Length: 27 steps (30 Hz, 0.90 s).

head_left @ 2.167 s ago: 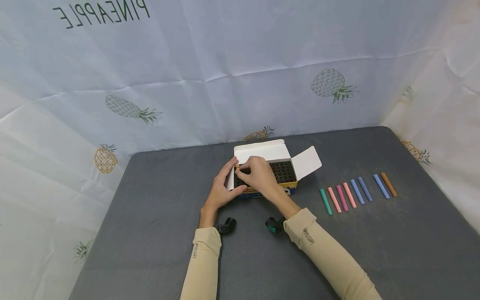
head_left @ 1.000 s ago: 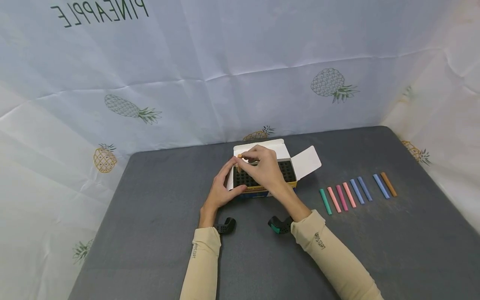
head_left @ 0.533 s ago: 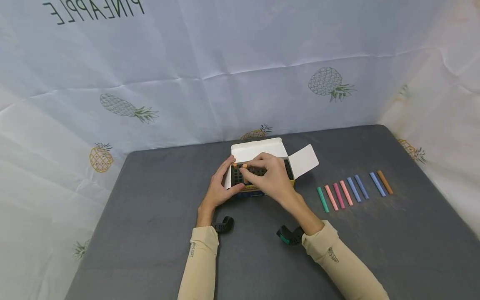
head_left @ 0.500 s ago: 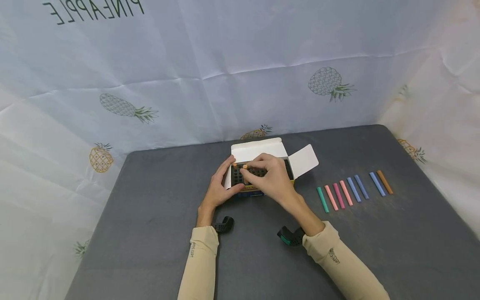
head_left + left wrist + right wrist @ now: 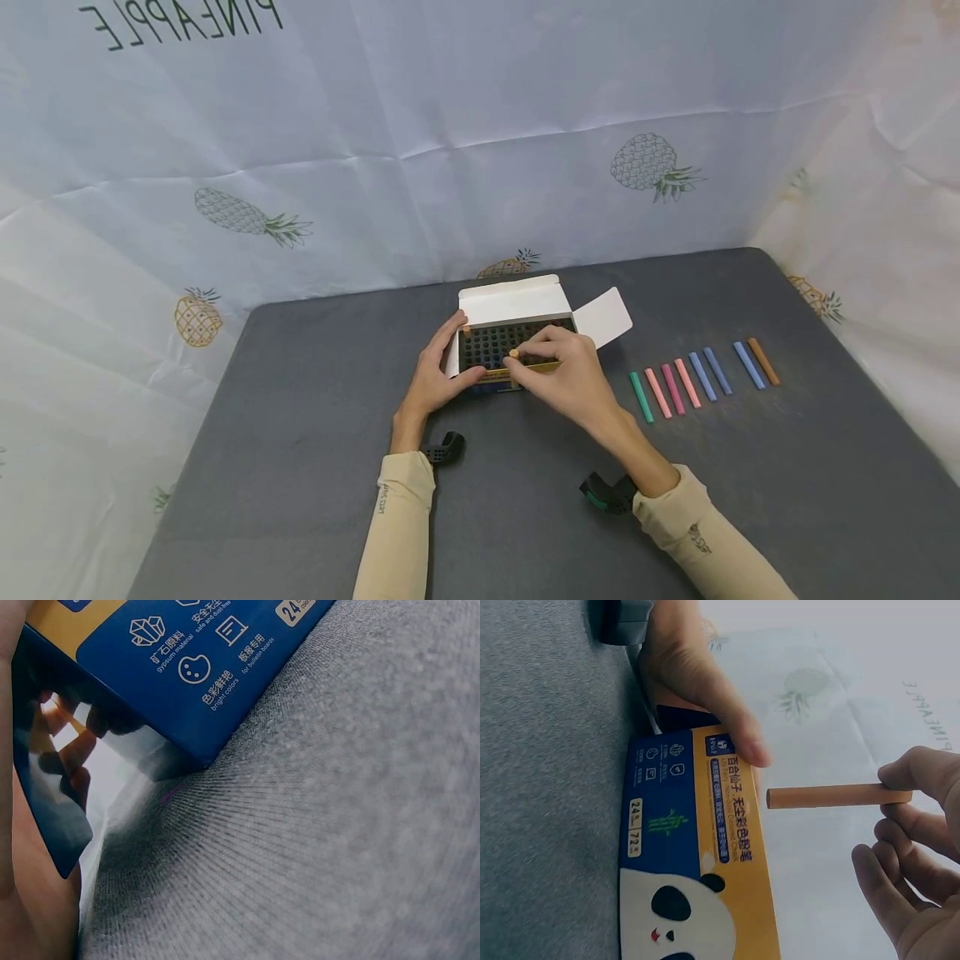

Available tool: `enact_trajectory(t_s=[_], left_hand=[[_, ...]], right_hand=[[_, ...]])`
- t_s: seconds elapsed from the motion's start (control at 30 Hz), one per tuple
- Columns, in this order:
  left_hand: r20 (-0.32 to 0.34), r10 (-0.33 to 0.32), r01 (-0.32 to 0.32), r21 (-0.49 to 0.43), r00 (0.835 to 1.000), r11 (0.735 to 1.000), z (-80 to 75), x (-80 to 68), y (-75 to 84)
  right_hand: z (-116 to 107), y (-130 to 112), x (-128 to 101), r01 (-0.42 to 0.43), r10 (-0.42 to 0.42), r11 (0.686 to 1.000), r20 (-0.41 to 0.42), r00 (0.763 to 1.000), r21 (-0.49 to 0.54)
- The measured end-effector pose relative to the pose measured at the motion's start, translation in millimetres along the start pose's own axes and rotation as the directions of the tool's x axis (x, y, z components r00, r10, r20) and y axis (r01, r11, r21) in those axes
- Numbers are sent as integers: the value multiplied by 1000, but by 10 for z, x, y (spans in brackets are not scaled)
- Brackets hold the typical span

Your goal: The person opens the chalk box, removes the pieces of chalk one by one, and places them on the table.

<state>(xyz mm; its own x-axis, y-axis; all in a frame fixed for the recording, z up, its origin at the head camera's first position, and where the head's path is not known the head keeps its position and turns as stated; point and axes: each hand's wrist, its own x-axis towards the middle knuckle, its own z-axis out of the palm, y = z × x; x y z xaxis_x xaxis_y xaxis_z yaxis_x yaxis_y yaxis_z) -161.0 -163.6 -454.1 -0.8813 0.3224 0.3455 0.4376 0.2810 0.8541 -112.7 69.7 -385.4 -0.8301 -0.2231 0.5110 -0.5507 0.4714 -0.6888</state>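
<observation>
A chalk box (image 5: 516, 304) stands with its white lid and side flap folded back, showing a dark insert of round holes. My left hand (image 5: 431, 375) holds the box at its left end, thumb at the front edge and fingers along the left side. My right hand (image 5: 570, 379) pinches an orange chalk stick (image 5: 832, 796) by one end between thumb and fingertips, over the front of the box. In the right wrist view the stick's free end points toward the box's yellow and blue printed front (image 5: 660, 825). Another orange chalk (image 5: 467, 331) stands in the insert's far left corner.
Right of the box, several chalk sticks lie in a row on the grey table (image 5: 315, 433): a green chalk (image 5: 641, 397), pink ones, blue ones and a brown chalk (image 5: 763, 361). A white curtain (image 5: 375, 208) with pineapple prints hangs behind the table.
My right hand has drawn the orange chalk up from the far left of the insert and carried it right and toward me. The left hand keeps its hold on the box.
</observation>
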Motion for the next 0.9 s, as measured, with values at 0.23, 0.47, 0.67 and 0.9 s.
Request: enact_trajectory(t_s=[0.23,0.47,0.67,0.9], left_hand=[[-9,-21,21,-11,1000,1000,-14,-16,111],[-7,-25,25,-6,1000,1000,-5,-12,67],[-16,-25,25,6,1000,1000,-9,-12,57],[-9,-29,29,4,1000,1000,1,-14,71]], right_hand=[[-87,67,-112,19,-19,1000,-27,999,-1],[-219,164,-201,-3,1,999,-65,998,-38],[-359,295,-274,-43,38,998,-99,994,-51],[-534,425,-336,-73,59,994,-164,985,-85]])
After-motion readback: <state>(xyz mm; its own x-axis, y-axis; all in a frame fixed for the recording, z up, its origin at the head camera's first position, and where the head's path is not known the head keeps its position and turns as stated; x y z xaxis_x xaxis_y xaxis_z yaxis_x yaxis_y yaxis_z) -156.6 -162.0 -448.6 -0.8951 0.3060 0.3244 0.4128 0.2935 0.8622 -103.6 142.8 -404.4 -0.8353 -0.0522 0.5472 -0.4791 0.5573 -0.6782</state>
